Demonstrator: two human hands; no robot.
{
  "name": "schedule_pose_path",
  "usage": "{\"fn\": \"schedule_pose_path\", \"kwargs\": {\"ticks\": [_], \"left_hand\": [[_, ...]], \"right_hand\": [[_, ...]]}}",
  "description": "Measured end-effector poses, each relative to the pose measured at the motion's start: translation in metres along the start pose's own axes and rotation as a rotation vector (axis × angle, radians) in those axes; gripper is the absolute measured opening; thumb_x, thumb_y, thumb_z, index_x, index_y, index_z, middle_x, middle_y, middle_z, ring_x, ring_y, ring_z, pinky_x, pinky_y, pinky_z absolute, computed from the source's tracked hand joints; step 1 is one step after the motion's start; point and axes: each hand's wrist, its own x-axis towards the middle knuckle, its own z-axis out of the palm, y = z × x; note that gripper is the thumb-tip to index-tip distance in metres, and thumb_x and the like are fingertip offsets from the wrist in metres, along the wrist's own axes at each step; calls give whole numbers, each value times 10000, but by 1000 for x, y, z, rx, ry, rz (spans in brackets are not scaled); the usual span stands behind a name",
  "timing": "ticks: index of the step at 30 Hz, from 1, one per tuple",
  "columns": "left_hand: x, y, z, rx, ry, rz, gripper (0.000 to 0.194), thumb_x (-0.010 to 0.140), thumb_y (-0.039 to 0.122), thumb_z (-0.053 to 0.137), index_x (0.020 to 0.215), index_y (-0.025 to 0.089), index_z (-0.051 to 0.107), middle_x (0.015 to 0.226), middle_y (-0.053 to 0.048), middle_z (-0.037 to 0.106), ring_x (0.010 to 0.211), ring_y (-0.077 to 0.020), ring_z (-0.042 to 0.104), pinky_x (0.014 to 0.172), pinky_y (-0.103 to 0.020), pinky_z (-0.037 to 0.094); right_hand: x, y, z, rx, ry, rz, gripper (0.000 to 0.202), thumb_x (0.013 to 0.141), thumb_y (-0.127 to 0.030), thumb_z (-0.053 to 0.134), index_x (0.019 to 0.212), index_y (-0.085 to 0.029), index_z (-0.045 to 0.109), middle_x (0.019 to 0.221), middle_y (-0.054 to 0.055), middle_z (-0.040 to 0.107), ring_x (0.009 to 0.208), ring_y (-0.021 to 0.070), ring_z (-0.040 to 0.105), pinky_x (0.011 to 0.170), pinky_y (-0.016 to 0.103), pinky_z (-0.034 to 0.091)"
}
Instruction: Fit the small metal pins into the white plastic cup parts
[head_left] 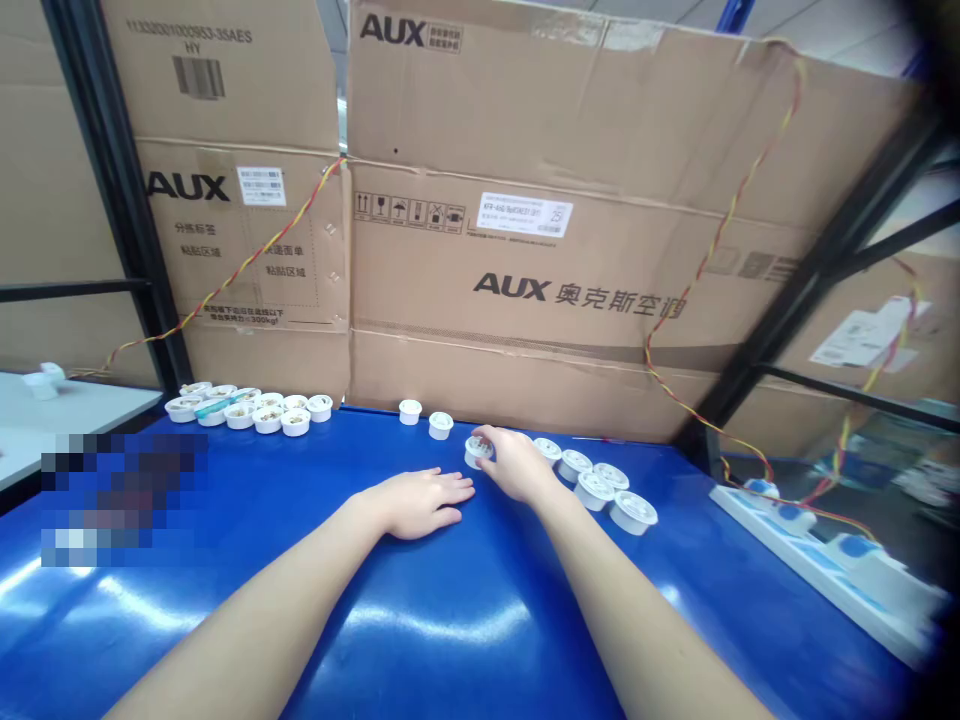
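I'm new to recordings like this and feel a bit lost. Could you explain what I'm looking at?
There is no machine here: these are a person's own bare hands. The single picture comes from a camera worn on the head, looking forward and down.

The left hand is palm down, holding nothing. The right hand has its thumb and finger on a white cup; I can't tell whether it is lifted.

On the blue table are more small cups: a cluster at the back left, two single cups near the middle, and a group beyond the right hand. Cardboard stands behind.
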Motion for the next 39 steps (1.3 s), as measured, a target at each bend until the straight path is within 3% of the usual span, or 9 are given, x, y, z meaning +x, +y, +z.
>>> {"fn": "schedule_pose_path", "kwargs": {"ticks": [5, 8, 13, 15, 18, 23, 30, 35, 39], "left_hand": [[-3, -3, 0, -40, 44, -45, 496, 944, 364, 462, 1426, 246, 465, 1511, -35, 421, 1421, -254, 352, 1185, -445, 259], [-4, -3, -1, -113, 163, -34, 437, 894, 334, 549, 1323, 254, 572, 1411, -40, 554, 1311, -244, 499, 1124, -398, 360], [-3, -7, -2, -226, 440, -129, 261, 861, 262, 562, 1090, 234, 685, 1174, -33, 680, 1082, -210, 620, 980, -338, 474], [-2, -9, -2, -250, 487, -177, 266, 850, 230, 549, 1080, 237, 683, 1170, -36, 670, 1048, -210, 622, 957, -346, 488], [1, -14, 0, -284, 508, -205, 341, 839, 189, 521, 1145, 253, 655, 1229, -40, 629, 1082, -212, 607, 981, -361, 487], [4, -21, 4, -302, 525, -188, 536, 821, 99, 455, 1310, 292, 559, 1386, -32, 520, 1286, -211, 491, 1114, -386, 397], [10, -30, 7, -183, 505, -216, 614, 813, 93, 470, 1409, 239, 466, 1515, -73, 393, 1404, -237, 363, 1187, -431, 288], [10, -28, 4, -95, 502, -206, 434, 832, 185, 541, 1265, 192, 571, 1374, -108, 544, 1281, -262, 497, 1119, -425, 371], [6, -26, 0, -107, 544, -279, 353, 835, 270, 588, 1184, 217, 573, 1241, -73, 639, 1148, -257, 588, 1012, -401, 450]], "right_hand": [[-2, -4, 12, 159, 45, -28, 278, 800, -276, 651, 1070, -215, 663, 1149, 72, 608, 962, 201, 627, 861, 312, 470], [-1, 1, 12, 258, 60, -47, 395, 754, -285, 692, 1138, -226, 618, 1206, 63, 561, 938, 182, 618, 839, 306, 489], [1, 17, -3, 112, 224, 22, 447, 771, -418, 686, 1161, -208, 628, 1207, 96, 597, 1138, 273, 542, 1002, 409, 416], [1, 23, -7, 4, 201, 93, 464, 774, -463, 677, 1161, -207, 648, 1221, 117, 617, 1179, 320, 521, 1032, 462, 377], [0, 25, -8, -32, 51, 146, 495, 791, -504, 650, 1185, -203, 651, 1232, 134, 636, 1152, 331, 566, 998, 453, 406], [-2, 22, -7, -16, -49, 122, 445, 788, -303, 650, 1219, -192, 624, 1264, 127, 632, 1144, 306, 599, 970, 407, 444], [0, 9, 2, 235, 23, -88, 378, 802, -187, 607, 1178, -220, 612, 1197, 75, 678, 1105, 251, 629, 943, 363, 477], [3, -5, 20, 393, 121, -284, 364, 787, -163, 625, 1148, -205, 611, 1157, 87, 650, 1084, 232, 611, 951, 377, 478], [9, -6, 40, 439, 212, -176, 394, 763, -227, 666, 1148, -189, 591, 1239, 126, 567, 1156, 260, 547, 943, 406, 479]]}}
